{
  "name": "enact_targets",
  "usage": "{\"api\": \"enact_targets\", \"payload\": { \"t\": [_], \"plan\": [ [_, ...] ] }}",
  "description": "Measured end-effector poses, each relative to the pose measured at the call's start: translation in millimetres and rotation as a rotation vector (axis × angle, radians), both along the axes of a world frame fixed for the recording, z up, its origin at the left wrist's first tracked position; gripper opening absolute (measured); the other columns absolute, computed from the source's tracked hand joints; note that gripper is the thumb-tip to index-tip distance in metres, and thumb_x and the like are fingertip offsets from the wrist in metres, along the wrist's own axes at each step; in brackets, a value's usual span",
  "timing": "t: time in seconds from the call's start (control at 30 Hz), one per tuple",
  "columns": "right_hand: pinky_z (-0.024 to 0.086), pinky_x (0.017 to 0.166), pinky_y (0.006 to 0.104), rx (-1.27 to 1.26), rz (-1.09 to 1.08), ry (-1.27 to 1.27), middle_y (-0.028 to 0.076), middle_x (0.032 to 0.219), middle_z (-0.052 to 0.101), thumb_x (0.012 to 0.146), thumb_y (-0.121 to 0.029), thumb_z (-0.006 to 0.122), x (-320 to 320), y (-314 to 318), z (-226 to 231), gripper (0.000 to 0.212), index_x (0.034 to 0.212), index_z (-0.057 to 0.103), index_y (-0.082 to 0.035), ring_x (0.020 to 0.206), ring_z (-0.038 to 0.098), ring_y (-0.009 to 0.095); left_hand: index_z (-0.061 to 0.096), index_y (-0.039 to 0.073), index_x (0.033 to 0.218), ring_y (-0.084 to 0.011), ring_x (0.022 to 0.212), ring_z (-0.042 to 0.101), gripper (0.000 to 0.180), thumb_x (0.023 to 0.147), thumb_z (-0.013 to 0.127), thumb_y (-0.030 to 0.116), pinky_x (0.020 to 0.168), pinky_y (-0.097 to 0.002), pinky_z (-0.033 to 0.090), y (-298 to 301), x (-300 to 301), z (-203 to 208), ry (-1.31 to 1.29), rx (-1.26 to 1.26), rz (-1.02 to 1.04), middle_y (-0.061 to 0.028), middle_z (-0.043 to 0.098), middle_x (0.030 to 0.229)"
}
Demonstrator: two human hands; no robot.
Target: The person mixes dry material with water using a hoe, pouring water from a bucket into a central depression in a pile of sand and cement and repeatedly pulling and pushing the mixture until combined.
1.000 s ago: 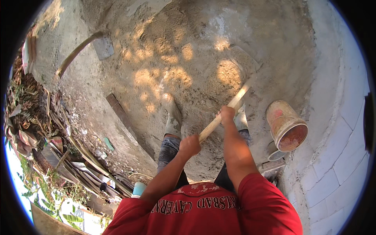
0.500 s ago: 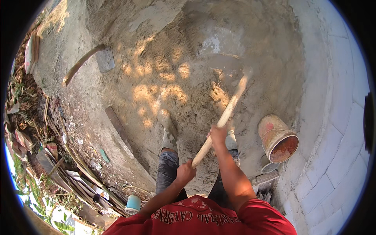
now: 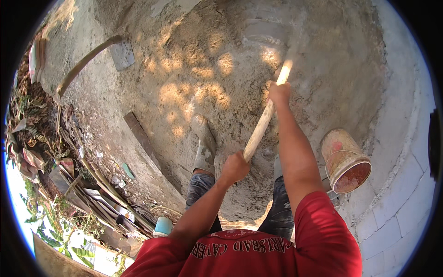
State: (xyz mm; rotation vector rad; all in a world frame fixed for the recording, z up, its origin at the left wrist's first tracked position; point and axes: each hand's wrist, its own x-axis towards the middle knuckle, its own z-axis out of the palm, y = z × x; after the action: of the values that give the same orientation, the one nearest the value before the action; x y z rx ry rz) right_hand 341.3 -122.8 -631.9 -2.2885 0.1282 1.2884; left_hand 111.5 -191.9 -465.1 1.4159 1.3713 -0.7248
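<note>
I hold a long pale wooden handle (image 3: 262,124) with both hands, and it slants away over wet grey mortar (image 3: 230,115). My left hand (image 3: 235,168) is closed round its near end, just ahead of my body. Farther along it, my right hand (image 3: 279,93) grips it with the arm stretched out. The handle belongs to what looks like a hoe; its far end is blurred, with a grey blade (image 3: 265,31) lying low in the mortar. My boot (image 3: 204,147) stands in the mix, coated in it.
Another hoe (image 3: 122,54) with a curved handle lies at the far left. A dirty bucket (image 3: 339,150) lies tipped at the right, near a pale block wall (image 3: 392,207). A plank (image 3: 140,138) edges the mortar at left. Beyond are a light blue container (image 3: 163,226) and heaped debris (image 3: 92,184).
Both my hands have moved forward with the hoe, and the right arm has straightened. The right hand is now farther up the handle from the left. The view has shifted slightly.
</note>
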Motion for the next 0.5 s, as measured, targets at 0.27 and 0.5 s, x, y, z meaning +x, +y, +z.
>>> {"api": "enact_targets", "payload": {
  "t": [0.27,0.5],
  "plan": [
    [0.058,0.069,0.0459,-0.293,0.181,-0.053,0.032,0.102,0.066,0.088,-0.018,0.065,-134,-172,21,0.065,0.136,0.031,0.011,0.085,0.069,0.043,0.060,-0.004,0.113,-0.0484,0.100,0.065,0.038,0.080,0.064,0.015,0.089,-0.0529,0.051,-121,-104,96,0.088,-0.316,0.028,-0.0322,0.068,0.100],
    [0.053,0.040,0.0389,-0.226,-0.003,0.080,0.020,0.083,0.060,0.089,-0.008,0.061,-213,-256,123,0.049,0.125,0.032,0.004,0.050,0.063,0.027,0.061,-0.001,0.116,-0.0470,0.097,0.067,0.039,0.083,0.066,0.020,0.085,-0.0531,0.054,-162,-155,199,0.200,-0.380,-0.026,-0.0307,0.069,0.098]
  ]
}}
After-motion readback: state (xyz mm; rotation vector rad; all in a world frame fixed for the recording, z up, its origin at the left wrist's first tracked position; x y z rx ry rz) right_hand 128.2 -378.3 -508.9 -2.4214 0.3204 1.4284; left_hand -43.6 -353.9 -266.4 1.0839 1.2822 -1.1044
